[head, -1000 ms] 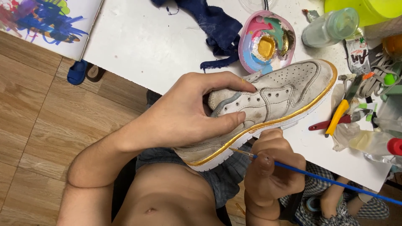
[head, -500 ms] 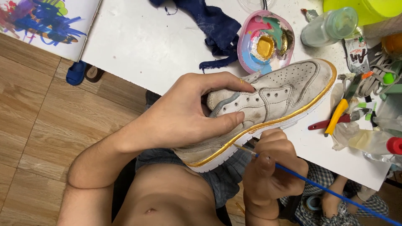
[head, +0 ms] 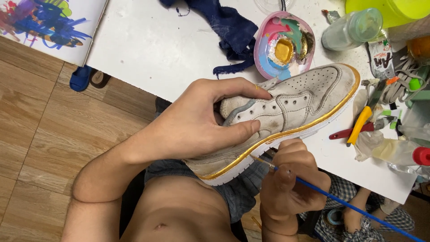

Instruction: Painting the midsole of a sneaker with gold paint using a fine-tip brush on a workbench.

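My left hand (head: pixel 201 121) grips a worn white sneaker (head: pixel 304 101) around its heel and collar, holding it on its side over my lap and the table edge. A gold painted line runs along the top of the sneaker's white sole. Below the sole, my right hand (head: pixel 291 179) pinches a thin blue-handled paintbrush (head: pixel 340 201), whose tip touches the sole's gold edge near the middle.
A pink palette (head: pixel 283 45) with gold and teal paint lies on the white table (head: pixel 148 49), beside a dark blue cloth (head: pixel 228 27). A clear bottle (head: pixel 351 29), paint tubes and tools crowd the right side. A painted sheet (head: pixel 45 22) lies at top left. Another person's feet (head: pixel 358 215) show under the table.
My right hand and the brush have shifted slightly along the sole's gold edge. The left hand and sneaker stay put.
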